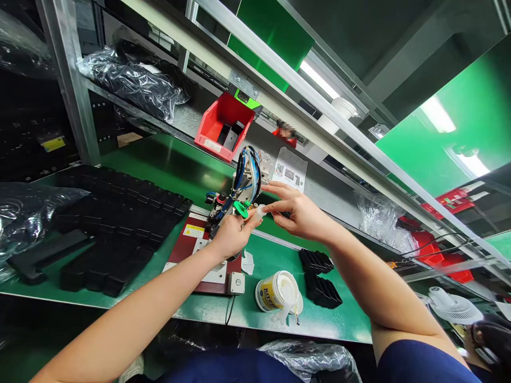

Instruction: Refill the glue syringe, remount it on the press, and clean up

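My left hand is closed around a small whitish, translucent cylinder, held up in front of the machine. My right hand comes in from the right, its fingers apart, with the index fingertip against the cylinder's end. Just above my left fingers is a green disc; whether it joins the cylinder or the machine I cannot tell. Behind the hands stands a small bench machine with blue and black hoses on a dark red base. Part of the machine is hidden by my left hand.
A white tub with a yellow label stands near the table's front edge, beside black ribbed blocks. Rows of black moulded parts cover the left side. A red bin sits on the shelf above, near a printed sheet.
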Available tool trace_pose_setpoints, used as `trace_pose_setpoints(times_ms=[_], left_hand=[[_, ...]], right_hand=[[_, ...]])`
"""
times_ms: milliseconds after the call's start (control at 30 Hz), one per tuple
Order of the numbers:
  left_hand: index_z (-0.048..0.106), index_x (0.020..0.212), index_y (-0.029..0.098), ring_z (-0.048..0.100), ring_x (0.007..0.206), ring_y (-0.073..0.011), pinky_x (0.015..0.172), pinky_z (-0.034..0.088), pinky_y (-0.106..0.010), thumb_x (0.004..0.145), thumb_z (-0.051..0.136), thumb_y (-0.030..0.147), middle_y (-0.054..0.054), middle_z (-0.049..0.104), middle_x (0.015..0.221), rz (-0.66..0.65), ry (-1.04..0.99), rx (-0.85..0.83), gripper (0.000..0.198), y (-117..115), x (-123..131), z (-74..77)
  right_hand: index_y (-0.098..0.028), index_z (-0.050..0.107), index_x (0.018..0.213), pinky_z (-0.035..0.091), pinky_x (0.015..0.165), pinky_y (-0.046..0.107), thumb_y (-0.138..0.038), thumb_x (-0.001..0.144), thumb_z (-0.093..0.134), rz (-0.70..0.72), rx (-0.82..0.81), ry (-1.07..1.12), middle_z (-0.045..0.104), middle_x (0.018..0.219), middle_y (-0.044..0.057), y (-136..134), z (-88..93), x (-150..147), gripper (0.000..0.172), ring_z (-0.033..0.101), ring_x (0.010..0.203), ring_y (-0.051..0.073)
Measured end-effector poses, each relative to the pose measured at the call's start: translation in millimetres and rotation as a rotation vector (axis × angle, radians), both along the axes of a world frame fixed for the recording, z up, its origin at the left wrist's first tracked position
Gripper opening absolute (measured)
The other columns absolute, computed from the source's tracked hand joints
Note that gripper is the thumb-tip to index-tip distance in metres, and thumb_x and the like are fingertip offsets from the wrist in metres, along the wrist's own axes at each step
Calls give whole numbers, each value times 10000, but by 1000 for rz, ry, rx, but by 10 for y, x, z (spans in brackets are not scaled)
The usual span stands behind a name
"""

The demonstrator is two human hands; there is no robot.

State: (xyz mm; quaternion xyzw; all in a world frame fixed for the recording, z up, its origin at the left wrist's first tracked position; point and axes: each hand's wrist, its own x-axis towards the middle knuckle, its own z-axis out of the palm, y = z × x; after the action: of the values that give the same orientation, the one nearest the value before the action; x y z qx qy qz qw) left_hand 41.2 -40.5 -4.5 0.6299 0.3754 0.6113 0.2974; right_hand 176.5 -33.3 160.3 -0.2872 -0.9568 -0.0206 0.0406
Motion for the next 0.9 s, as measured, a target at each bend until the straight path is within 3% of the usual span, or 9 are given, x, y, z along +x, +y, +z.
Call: trace_pose_setpoints(times_ms=[200, 400, 700, 900], left_hand=[[669, 1106, 175, 627, 1089, -230, 973, 471, -355, 853, 547, 315, -77, 686, 1139, 1, -10, 34, 314, -4, 13, 2], [670, 1086, 180, 628, 1087, -234, 946, 482, -348, 862, 533, 326, -76, 696, 1116, -14, 6, 25, 300, -17, 8, 11], [661, 1124, 172, 637, 1065, -235, 913, 491, -331, 868, 512, 320, -90, 693, 1120, -9, 61, 20, 331, -41, 4, 37], [669, 1113, 177, 645, 1038, -233, 921, 483, -332, 864, 515, 331, -78, 702, 1100, 13, 65, -16, 331, -58, 12, 53]], right_hand=[[-214, 695, 1104, 359, 1084, 502, -89, 789, 554, -38, -63, -52, 493, 1377, 91, 7, -17, 63, 367, 401, 1317, 273], [-242, 717, 1052, 372, 1085, 479, -84, 765, 579, -66, -124, -125, 501, 1373, 61, 89, 39, 15, 356, 427, 1300, 265], [-176, 680, 1123, 415, 1028, 531, -178, 876, 544, -10, 136, -136, 477, 1382, 143, -172, -35, 43, 282, 379, 1327, 301], [-202, 689, 1107, 395, 1028, 549, -200, 856, 588, -22, 193, -116, 428, 1423, 128, -247, -13, 97, 271, 345, 1342, 316]])
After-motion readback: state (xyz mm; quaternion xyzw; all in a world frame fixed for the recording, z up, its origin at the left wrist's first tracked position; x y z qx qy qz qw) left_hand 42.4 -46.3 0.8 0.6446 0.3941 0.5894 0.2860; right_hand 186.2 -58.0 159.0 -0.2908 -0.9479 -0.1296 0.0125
